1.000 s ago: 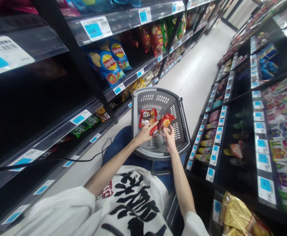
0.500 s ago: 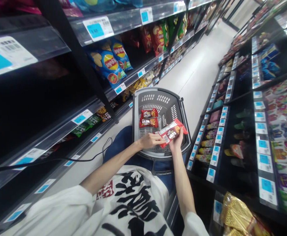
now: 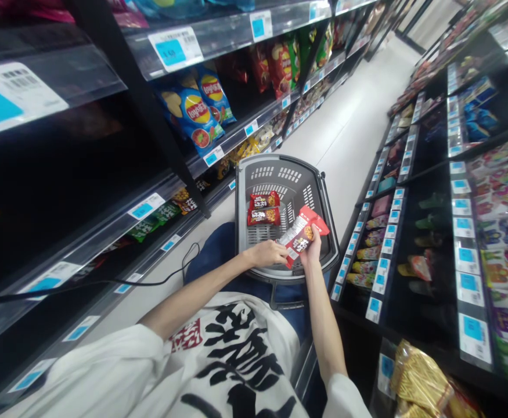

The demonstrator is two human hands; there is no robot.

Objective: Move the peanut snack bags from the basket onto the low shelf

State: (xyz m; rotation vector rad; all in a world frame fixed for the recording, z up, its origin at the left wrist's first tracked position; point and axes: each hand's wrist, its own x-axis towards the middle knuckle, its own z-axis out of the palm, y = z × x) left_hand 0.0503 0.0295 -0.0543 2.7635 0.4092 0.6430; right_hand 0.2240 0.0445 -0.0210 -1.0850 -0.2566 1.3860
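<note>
Head camera view: a glossy red plastic packet (image 3: 299, 237) is held in both hands over the near right corner of a grey plastic basket (image 3: 295, 188). It is a long, flattened pouch, slanting so that one end points to the near edge and its wide, flat end flap to the right edge. A pale strip with fine print runs down one side, beside dark print and a golden picture. The left hand (image 3: 267, 254) has its fingers bunched in a narrow pinch on the near end. The right hand (image 3: 312, 249) grips the other end along its right side, thumb on the front, the rest of its fingers mostly hidden.

Inside the basket, near its left edge, lie two smaller-looking red packets (image 3: 263, 216), shiny and pillow-shaped, side by side and parallel; whether they touch is hard to tell. Rows of slots pierce the basket's smooth walls, and its far edge bows outward in a curve. A dark, angular handle (image 3: 286, 305) juts past the near edge, over blue trousers (image 3: 212, 249).

Puffy blue chip bags (image 3: 197, 113) lean on the left shelf near its front edge. A crinkled gold bag (image 3: 423, 374) sits low on the right.
</note>
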